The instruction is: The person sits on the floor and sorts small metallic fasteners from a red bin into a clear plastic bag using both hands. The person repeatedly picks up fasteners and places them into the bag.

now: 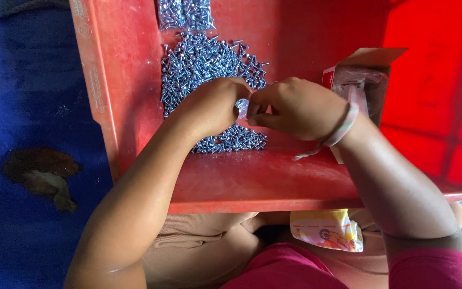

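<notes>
- Left hand (209, 107) and right hand (295, 107) pinch one small clear bag (242, 108) between closed fingertips.
- They hover over screws (204, 64) in a red crate (252, 182).

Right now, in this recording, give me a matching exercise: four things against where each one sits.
Things:
1. screws
2. small clear bag
3. cardboard box
4. yellow packet

Places:
A. on the lap, below the crate's near wall
B. pinched between left hand and right hand
C. heaped on the floor of the red crate
D. inside the crate, beyond the right wrist

Pairs: 1-C, 2-B, 3-D, 4-A
</notes>
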